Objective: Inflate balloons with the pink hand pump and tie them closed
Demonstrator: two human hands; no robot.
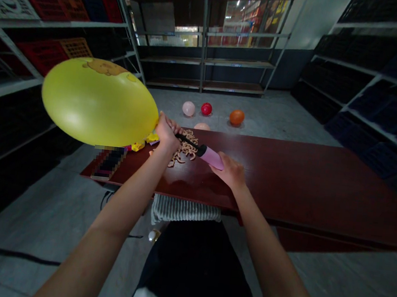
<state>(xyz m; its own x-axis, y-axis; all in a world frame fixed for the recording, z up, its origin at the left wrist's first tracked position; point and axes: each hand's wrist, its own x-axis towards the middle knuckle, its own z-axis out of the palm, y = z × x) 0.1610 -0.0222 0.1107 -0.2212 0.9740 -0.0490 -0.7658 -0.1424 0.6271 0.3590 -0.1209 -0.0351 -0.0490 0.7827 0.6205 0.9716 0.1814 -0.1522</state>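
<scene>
A large inflated yellow balloon (97, 102) with a cartoon print near its top extends to the left of my left hand (167, 133). That hand grips the balloon's neck around the black nozzle of a pink hand pump (212, 157). My right hand (227, 171) rests over the pump's pink barrel and holds it, low over the dark red table (287, 177). Curly tan pieces (184, 148) lie on the tabletop beneath the nozzle, and small yellow scraps (141, 146) lie under the balloon.
A pixelated, blurred dark object (108, 162) lies at the table's left end. Beyond the table, several balloons, including a red balloon (206, 108) and an orange balloon (236, 117), sit on the grey floor (270, 108). Metal shelves (204, 59) with crates surround the floor.
</scene>
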